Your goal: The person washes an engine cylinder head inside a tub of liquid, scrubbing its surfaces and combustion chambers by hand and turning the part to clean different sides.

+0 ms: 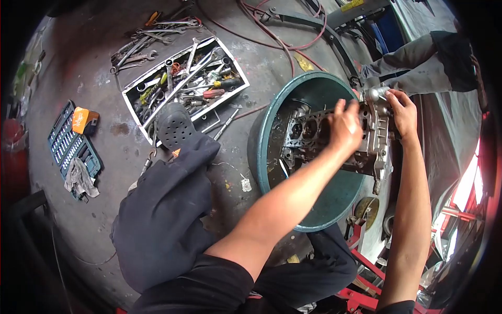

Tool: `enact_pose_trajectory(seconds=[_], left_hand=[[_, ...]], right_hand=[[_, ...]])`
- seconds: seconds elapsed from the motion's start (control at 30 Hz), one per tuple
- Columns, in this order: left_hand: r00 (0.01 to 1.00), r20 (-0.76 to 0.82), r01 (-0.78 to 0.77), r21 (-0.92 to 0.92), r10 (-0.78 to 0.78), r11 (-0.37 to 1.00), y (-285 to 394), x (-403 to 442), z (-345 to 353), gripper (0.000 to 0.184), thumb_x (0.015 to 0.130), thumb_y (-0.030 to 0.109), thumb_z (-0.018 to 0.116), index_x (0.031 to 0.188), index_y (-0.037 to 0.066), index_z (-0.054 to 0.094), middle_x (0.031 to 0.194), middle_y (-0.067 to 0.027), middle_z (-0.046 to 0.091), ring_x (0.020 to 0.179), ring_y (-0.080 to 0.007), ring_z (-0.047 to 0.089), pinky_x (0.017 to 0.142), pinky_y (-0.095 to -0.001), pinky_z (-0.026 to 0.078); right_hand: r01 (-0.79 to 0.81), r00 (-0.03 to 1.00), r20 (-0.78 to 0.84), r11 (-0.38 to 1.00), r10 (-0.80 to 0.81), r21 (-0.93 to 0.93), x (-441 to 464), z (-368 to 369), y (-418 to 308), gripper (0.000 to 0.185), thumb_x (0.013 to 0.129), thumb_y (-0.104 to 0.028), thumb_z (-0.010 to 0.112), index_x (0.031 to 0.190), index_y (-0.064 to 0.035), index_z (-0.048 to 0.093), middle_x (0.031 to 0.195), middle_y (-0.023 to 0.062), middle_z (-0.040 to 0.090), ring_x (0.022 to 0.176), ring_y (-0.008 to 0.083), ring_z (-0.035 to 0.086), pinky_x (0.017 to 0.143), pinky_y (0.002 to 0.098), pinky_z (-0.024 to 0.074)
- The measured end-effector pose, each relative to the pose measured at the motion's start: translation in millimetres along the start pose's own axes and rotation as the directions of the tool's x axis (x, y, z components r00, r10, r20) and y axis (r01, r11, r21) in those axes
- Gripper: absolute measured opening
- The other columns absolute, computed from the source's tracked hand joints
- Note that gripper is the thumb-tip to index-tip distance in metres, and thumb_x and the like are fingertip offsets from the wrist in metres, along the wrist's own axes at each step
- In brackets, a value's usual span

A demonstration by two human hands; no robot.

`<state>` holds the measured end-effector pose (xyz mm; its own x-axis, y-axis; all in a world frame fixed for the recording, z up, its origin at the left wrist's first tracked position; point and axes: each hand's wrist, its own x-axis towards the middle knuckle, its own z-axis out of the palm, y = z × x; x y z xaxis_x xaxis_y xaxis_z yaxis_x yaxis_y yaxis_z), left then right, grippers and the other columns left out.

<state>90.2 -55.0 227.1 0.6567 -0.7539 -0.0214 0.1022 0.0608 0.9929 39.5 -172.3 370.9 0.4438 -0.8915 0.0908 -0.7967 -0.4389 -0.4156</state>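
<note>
A metal engine block (375, 136) lies across a round green tub (257, 157), its row of round bores facing up and its right end past the rim. My left hand (346, 128) is over the block near the bores, slightly blurred, with fingers raised and apart and nothing visible in them. At the block's upper right end, my right hand (403, 114) has its fingers closed on the edge beside a rounded metal housing (377, 94). Its palm side and part of the grip are hidden. Dark liquid shows at the tub's left inside.
A white-edged toolbox (239, 65) full of tools stands left of the tub, with wrenches (151, 39) behind it. Farther left lie a socket set (65, 138) and a rag (81, 179). Another person's leg (408, 63) is at the upper right. Red hoses (285, 42) cross the floor.
</note>
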Motion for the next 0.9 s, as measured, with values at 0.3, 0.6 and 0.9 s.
enact_pose_trajectory(seconds=[0.3,0.6,0.9], left_hand=[[0.973,-0.227,0.045,-0.04,-0.053,0.998,-35.0,5.8,-13.8,0.03,0.091,0.007,0.055,0.119,0.008,0.066,0.115,-0.0185,0.066,0.126,-0.0377,0.048,0.105,-0.045,0.038],[0.979,0.003,-0.204,-0.077,0.205,0.976,-9.1,-13.0,2.0,0.041,0.091,-0.002,0.05,0.13,0.008,0.059,0.14,-0.0089,0.055,0.136,-0.0379,0.035,0.113,-0.0477,0.027],[0.967,0.023,-0.253,-0.016,0.254,0.967,-3.7,-10.4,-1.0,0.045,0.089,-0.002,0.053,0.132,0.01,0.058,0.137,-0.0108,0.056,0.133,-0.0399,0.038,0.11,-0.049,0.03]], right_hand=[[-0.02,1.0,-0.01,1.0,0.02,-0.012,-7.7,-3.2,-5.7,0.041,0.086,-0.033,0.072,0.11,-0.0005,0.069,0.092,0.0085,0.071,0.084,0.0123,0.062,0.08,0.0259,0.0475],[-0.043,0.999,-0.013,0.998,0.044,0.036,-2.3,-2.5,7.1,0.038,0.086,-0.03,0.073,0.108,0.0009,0.069,0.09,0.0074,0.07,0.08,0.0112,0.062,0.075,0.0247,0.0484],[-0.025,0.999,-0.028,1.0,0.026,0.016,-9.2,-2.1,-4.6,0.036,0.085,-0.029,0.074,0.106,0.0005,0.07,0.087,0.006,0.07,0.079,0.0093,0.061,0.074,0.0241,0.0483]])
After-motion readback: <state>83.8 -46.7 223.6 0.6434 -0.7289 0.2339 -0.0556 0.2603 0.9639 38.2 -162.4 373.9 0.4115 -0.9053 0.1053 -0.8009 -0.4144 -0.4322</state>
